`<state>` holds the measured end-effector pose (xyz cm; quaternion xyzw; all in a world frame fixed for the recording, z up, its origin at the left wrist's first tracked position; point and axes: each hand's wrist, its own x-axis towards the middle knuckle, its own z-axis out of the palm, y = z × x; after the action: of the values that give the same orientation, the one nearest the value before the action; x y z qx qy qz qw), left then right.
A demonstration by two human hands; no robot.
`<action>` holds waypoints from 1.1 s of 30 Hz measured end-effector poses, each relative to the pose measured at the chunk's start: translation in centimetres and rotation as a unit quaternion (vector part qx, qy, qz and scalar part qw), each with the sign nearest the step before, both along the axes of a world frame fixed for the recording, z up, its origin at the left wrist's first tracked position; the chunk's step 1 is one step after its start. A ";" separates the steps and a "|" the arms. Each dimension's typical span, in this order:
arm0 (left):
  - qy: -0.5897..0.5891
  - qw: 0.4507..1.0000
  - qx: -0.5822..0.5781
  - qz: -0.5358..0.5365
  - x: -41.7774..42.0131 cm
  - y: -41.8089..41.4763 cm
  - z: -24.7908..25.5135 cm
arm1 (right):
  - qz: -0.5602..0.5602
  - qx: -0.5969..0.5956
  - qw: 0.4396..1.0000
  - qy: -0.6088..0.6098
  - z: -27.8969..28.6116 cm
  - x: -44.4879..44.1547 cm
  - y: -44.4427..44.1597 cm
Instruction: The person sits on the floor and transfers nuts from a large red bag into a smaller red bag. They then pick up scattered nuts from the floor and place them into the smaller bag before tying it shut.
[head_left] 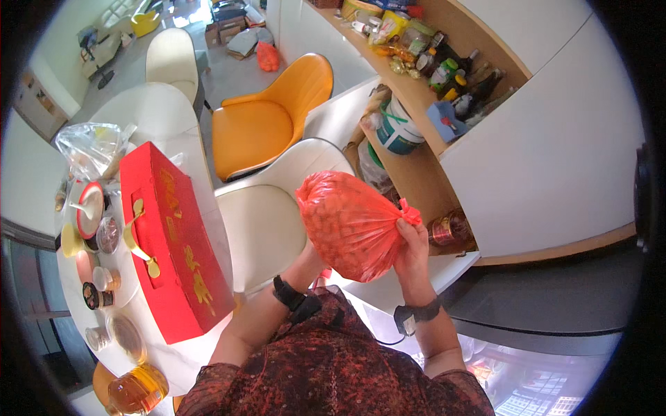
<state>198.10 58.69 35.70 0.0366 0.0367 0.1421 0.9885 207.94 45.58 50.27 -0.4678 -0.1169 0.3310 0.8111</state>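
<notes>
A red plastic bag, tied in a knot and full of small lumpy pieces, is held up in front of me. My right hand grips it just below the knot, thumb uppermost. From the left side my left hand reaches under the bag; its fingers are hidden behind the plastic. Beneath the bag stands a cream chair. To the left, a red gift box with a gold handle lies on the white table.
Jars, a bowl and a clear plastic bag crowd the table, with an oil bottle by its near edge. An orange chair stands ahead. On the right, open cabinet shelves hold bottles, a blue box and a bucket.
</notes>
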 end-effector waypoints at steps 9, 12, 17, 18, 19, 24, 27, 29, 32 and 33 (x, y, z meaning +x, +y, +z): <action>0.012 0.999 0.003 0.034 -5.1 -2.0 2.3 | 0.041 -0.030 0.998 0.039 -2.9 -2.3 -1.5; 0.043 0.985 0.124 0.114 -7.3 -3.1 5.1 | 0.067 0.003 0.995 0.076 -4.0 -2.9 -1.7; 0.186 0.923 0.262 0.211 -12.7 -5.4 2.5 | 0.136 0.023 0.978 0.157 -5.3 -5.6 -1.3; 0.193 0.933 0.220 0.210 -13.3 -6.1 2.5 | 0.161 0.032 0.974 0.156 -5.5 -5.9 -1.7; 0.200 0.940 0.181 0.209 -14.1 -6.7 2.9 | 0.186 0.043 0.969 0.157 -5.5 -6.4 -1.9; 0.310 0.880 0.262 0.245 -18.1 -9.4 4.5 | 0.219 0.031 0.954 0.202 -4.3 -8.8 -2.1; 0.353 0.881 0.218 0.228 -21.3 -10.7 4.1 | 0.240 0.025 0.949 0.204 -2.8 -11.7 -2.1; 0.381 0.878 0.194 0.218 -23.3 -11.9 7.0 | 0.250 0.017 0.948 0.196 -2.8 -13.4 -2.3; 0.418 0.875 0.150 0.196 -27.8 -14.4 9.9 | 0.331 0.018 0.924 0.189 -4.2 -16.6 -3.4; 0.411 0.877 0.160 0.190 -29.9 -15.5 9.0 | 0.362 0.009 0.914 0.182 -3.8 -18.6 -4.2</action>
<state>168.23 43.24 44.70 0.2415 0.4232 0.3031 0.8190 189.35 41.38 46.50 -0.3181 -0.1314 0.6803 0.6471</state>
